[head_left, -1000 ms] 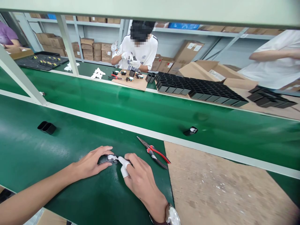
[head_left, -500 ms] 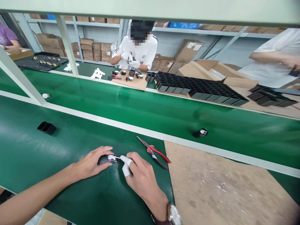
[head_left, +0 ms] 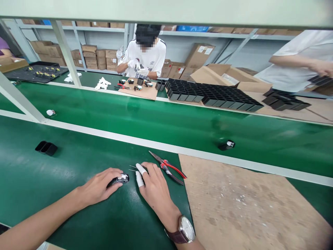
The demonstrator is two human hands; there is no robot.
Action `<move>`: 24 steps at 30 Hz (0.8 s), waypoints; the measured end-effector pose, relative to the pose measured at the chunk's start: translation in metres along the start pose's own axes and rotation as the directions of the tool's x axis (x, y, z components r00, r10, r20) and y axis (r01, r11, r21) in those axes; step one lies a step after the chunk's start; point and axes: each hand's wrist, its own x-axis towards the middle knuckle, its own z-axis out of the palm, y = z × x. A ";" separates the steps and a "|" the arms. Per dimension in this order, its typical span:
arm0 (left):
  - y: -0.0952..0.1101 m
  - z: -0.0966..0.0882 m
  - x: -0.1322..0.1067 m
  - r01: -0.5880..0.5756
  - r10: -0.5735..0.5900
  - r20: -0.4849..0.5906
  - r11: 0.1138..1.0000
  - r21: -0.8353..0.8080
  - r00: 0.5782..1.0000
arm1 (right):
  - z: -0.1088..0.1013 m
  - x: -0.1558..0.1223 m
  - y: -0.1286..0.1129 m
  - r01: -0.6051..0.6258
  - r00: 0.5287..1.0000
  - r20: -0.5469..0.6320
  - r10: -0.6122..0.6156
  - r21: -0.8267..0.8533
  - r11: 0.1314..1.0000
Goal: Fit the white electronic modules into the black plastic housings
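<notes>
My left hand (head_left: 102,184) is closed around a small black plastic housing (head_left: 122,178) that lies on the green table, its open end with white and metal parts facing right. My right hand (head_left: 153,184) has white covers on the thumb and forefinger and a watch at the wrist. Between those fingers it pinches tweezers (head_left: 133,168), whose two thin tips are apart and point left, a short way off the housing. Beyond my right hand lie needle-nose pliers (head_left: 166,167) with red and black handles.
Two empty black housings (head_left: 46,148) stand to the left. A cardboard sheet (head_left: 249,205) covers the right of the table. On the green belt (head_left: 156,121) are a filled black housing (head_left: 227,144) and a small white part (head_left: 50,112). Opposite, a co-worker (head_left: 143,55) sits near rows of black housings (head_left: 213,95).
My right hand has drawn the tweezers back from the housing, and their tips have spread. My left hand wraps the housing more closely. The filled housing on the belt has shifted right.
</notes>
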 end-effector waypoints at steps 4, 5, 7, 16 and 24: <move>0.001 -0.003 0.000 -0.113 0.115 -0.025 0.992 0.052 0.993 | -0.001 0.002 -0.004 0.021 0.999 -0.035 -0.019 0.047 0.999; 0.001 -0.003 0.000 -0.151 0.154 -0.040 0.986 0.067 0.987 | -0.001 0.002 -0.005 0.027 0.999 -0.038 -0.024 0.057 0.998; 0.001 -0.003 0.001 -0.184 0.189 -0.066 0.980 0.077 0.980 | 0.000 0.001 -0.006 0.034 0.999 -0.036 -0.031 0.074 0.997; 0.005 0.001 0.014 0.383 -0.504 0.063 0.562 -0.733 0.862 | -0.008 0.002 -0.021 0.044 0.998 0.037 -0.060 0.341 0.939; 0.017 -0.004 0.024 0.519 -0.541 0.468 -0.066 -0.852 0.699 | -0.001 0.000 -0.034 -0.020 1.000 0.006 0.020 0.402 0.915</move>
